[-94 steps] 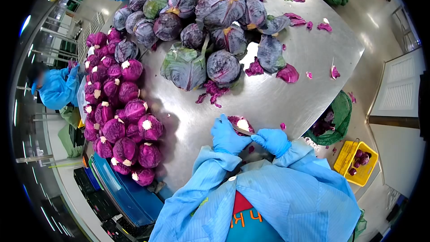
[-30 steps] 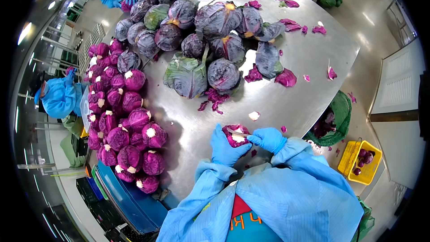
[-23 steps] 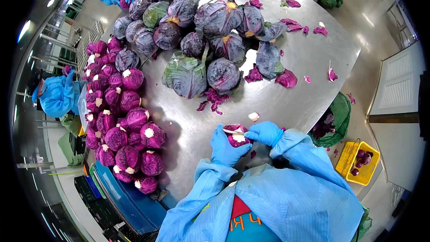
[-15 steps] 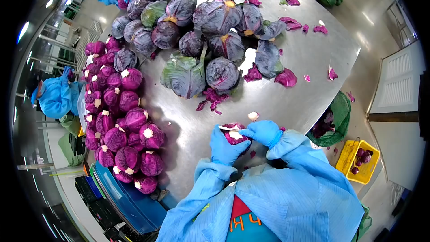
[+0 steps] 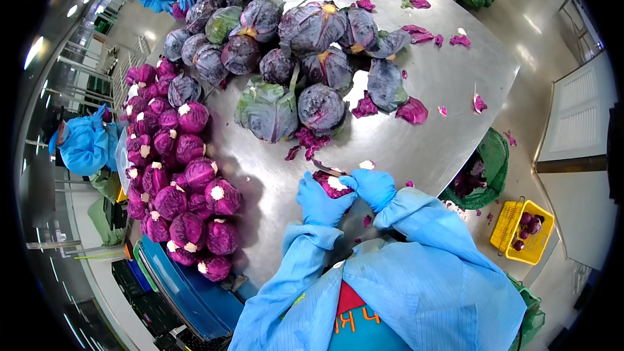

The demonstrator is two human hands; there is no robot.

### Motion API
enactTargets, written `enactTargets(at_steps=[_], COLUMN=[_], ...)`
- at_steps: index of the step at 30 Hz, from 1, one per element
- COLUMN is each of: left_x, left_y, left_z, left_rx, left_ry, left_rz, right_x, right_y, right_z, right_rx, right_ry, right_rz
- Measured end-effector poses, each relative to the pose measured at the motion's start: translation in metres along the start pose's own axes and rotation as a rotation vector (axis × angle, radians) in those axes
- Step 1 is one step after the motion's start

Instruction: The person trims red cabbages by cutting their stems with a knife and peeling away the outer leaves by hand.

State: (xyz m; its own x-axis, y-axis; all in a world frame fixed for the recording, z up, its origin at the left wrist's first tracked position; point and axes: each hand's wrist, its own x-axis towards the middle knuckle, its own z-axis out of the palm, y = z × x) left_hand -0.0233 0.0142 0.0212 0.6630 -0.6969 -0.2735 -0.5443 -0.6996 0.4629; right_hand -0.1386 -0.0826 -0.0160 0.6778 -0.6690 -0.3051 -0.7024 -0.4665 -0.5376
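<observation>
red cabbage (image 5: 325,183) sits cupped in the left hand (image 5: 320,203) over the counter (image 5: 276,185), by its near edge; right hand (image 5: 374,189) is wrapped round the knife (image 5: 330,170). blade runs close to the left fingertips (no guard visible), so a slip or twisting head could nick them.

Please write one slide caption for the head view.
A blue-gloved left hand grips a round purple cabbage; the right hand holds a narrow metal knife close to it.
</observation>
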Motion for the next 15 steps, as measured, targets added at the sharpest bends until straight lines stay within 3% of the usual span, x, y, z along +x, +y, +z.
enactTargets(at_steps=[5,8,9,12,15], left_x=[0.000,0.003,0.002,0.003,-0.002], left_y=[-0.005,-0.010,-0.008,-0.002,0.003], left_z=[-0.007,-0.015,-0.015,-0.007,0.004], left_rx=[0.016,-0.089,-0.052,0.049,0.100], left_ry=[-0.007,-0.030,-0.020,0.016,0.048], left_rz=[0.026,0.107,0.135,0.182,0.142], right_x=[-0.005,-0.008,-0.003,0.028,0.043], right_y=[0.019,-0.001,-0.006,-0.001,-0.009], right_z=[0.015,-0.022,-0.027,-0.025,-0.035], right_rx=[0.307,0.450,0.429,0.292,0.047], right_ry=[-0.018,0.095,0.130,-0.146,-0.230], right_rz=[-0.004,-0.118,-0.217,-0.311,-0.308])
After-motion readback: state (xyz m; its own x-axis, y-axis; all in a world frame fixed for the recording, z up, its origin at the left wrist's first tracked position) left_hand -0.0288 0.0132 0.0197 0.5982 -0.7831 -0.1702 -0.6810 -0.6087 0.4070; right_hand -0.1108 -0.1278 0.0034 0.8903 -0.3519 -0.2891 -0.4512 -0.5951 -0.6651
